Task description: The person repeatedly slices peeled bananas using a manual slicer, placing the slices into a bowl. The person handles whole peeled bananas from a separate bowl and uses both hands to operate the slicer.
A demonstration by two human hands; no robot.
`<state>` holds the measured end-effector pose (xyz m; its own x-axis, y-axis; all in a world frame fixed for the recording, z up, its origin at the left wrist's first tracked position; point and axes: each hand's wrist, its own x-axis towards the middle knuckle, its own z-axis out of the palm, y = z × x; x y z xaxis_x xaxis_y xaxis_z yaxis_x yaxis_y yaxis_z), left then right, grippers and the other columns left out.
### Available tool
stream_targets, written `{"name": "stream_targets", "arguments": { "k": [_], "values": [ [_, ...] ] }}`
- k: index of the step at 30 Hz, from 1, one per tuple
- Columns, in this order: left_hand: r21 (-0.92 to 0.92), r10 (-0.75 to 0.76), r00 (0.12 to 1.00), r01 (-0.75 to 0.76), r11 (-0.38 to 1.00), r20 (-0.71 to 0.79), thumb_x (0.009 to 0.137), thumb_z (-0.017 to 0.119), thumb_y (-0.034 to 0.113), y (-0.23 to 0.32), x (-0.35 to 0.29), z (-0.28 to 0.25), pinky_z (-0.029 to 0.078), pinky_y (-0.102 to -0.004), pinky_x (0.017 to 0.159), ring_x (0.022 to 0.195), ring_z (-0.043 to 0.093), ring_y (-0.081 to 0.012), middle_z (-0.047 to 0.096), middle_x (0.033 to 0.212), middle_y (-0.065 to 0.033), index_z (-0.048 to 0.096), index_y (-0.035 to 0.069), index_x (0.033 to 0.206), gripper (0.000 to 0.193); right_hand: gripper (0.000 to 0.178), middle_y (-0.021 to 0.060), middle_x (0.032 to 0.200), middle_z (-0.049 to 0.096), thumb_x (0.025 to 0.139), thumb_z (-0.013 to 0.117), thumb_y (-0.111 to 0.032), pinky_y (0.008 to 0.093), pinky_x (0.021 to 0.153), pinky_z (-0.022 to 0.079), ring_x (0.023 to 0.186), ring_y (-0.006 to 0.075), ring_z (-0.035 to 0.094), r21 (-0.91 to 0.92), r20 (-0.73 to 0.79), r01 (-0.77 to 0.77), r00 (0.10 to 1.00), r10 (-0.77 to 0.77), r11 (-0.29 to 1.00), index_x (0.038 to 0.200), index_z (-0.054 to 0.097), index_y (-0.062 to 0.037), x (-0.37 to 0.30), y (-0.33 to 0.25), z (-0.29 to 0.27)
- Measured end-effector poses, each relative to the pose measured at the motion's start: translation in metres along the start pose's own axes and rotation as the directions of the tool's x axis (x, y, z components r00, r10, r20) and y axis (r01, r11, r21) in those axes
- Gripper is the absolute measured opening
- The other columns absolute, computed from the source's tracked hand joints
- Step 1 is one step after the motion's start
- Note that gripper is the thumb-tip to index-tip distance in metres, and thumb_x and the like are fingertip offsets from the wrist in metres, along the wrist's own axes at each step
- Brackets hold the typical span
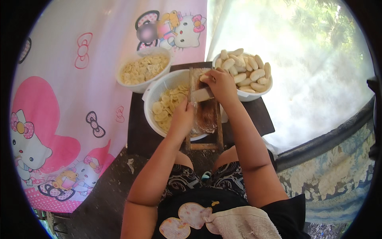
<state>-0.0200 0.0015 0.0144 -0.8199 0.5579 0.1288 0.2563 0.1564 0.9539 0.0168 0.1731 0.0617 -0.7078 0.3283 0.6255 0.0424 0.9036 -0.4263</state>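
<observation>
Dark table (137, 131) before the person's knees, with two hands at a wooden slicer.

Nearest, a pale towel (244, 223) lies over the black shirt (187, 201); beyond, the slicer (207, 115) lies across a white basket (148, 105) of yellowish slices (164, 106). The left hand (183, 118) is closed round its left rail; the right hand (222, 84), farther up, has its fingers bent round a partly hidden peeled banana (204, 78) on the board. Farther back stand a white tub (139, 88) of slices, left, and a bowl (254, 96) of peeled bananas (258, 74), right; a pink curtain (101, 91) hangs on the left.
</observation>
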Motion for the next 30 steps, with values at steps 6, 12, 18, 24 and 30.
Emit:
{"name": "stream_targets", "arguments": {
  "k": [6, 12, 18, 24, 30],
  "values": [
    [-0.113, 0.026, 1.0, -0.026, 0.993, 0.001, 0.101, 0.047, 0.022, -0.01, 0.005, 0.001, 0.046, -0.0391, 0.092, 0.106, 0.063, -0.0374, 0.065, 0.115, -0.0267, 0.051, -0.005, 0.135, 0.043, 0.016, 0.0083, 0.095, 0.064, 0.079, 0.072, -0.014, 0.0448, 0.084, 0.046, 0.097, 0.0295, 0.062, 0.004, 0.148, 0.068, 0.987, -0.068, 0.998, 0.094, 0.073, -0.0096, -0.073, -0.046, -0.043],
    [0.017, 0.053, 0.998, -0.054, 0.998, 0.045, 0.1, 0.046, 0.021, -0.012, 0.003, 0.002, 0.046, -0.0395, 0.094, 0.108, 0.063, -0.0391, 0.064, 0.116, -0.0281, 0.049, -0.005, 0.137, 0.044, 0.017, 0.0108, 0.097, 0.064, 0.08, 0.072, -0.016, 0.0453, 0.085, 0.046, 0.096, 0.0326, 0.061, 0.099, 0.11, -0.038, 0.994, 0.027, 0.994, 0.095, 0.074, -0.0077, -0.041, -0.027, -0.024],
    [0.007, 0.014, 0.999, -0.014, 1.0, 0.047, 0.099, 0.049, 0.021, 0.002, 0.018, -0.001, 0.046, -0.0376, 0.094, 0.108, 0.064, -0.0353, 0.065, 0.116, -0.0274, 0.051, -0.005, 0.136, 0.045, 0.021, 0.0148, 0.09, 0.063, 0.084, 0.071, -0.017, 0.0413, 0.079, 0.049, 0.086, 0.0329, 0.062, -0.027, -0.017, -0.083, 0.996, 0.083, 0.996, 0.098, 0.073, -0.0012, 0.007, 0.012, 0.005],
    [-0.036, -0.025, 0.998, 0.027, 0.999, 0.064, 0.102, 0.051, 0.022, -0.005, 0.031, 0.003, 0.044, -0.0323, 0.097, 0.108, 0.062, -0.0225, 0.065, 0.122, -0.0163, 0.053, 0.001, 0.138, 0.042, 0.017, 0.0125, 0.09, 0.062, 0.084, 0.07, -0.016, 0.0445, 0.081, 0.047, 0.091, 0.032, 0.06, 0.012, 0.093, -0.061, 0.994, 0.06, 0.998, 0.098, 0.074, -0.0058, -0.035, -0.021, -0.035],
    [-0.032, 0.043, 0.999, -0.043, 0.999, -0.008, 0.1, 0.05, 0.023, -0.004, 0.025, 0.004, 0.046, -0.0373, 0.095, 0.11, 0.064, -0.0323, 0.065, 0.118, -0.0254, 0.052, -0.002, 0.137, 0.045, 0.016, 0.0135, 0.091, 0.061, 0.085, 0.069, -0.015, 0.0458, 0.081, 0.046, 0.092, 0.0349, 0.059, 0.005, 0.114, 0.07, 0.991, -0.071, 0.998, 0.098, 0.073, -0.0062, -0.083, -0.04, -0.045]
  ]
}}
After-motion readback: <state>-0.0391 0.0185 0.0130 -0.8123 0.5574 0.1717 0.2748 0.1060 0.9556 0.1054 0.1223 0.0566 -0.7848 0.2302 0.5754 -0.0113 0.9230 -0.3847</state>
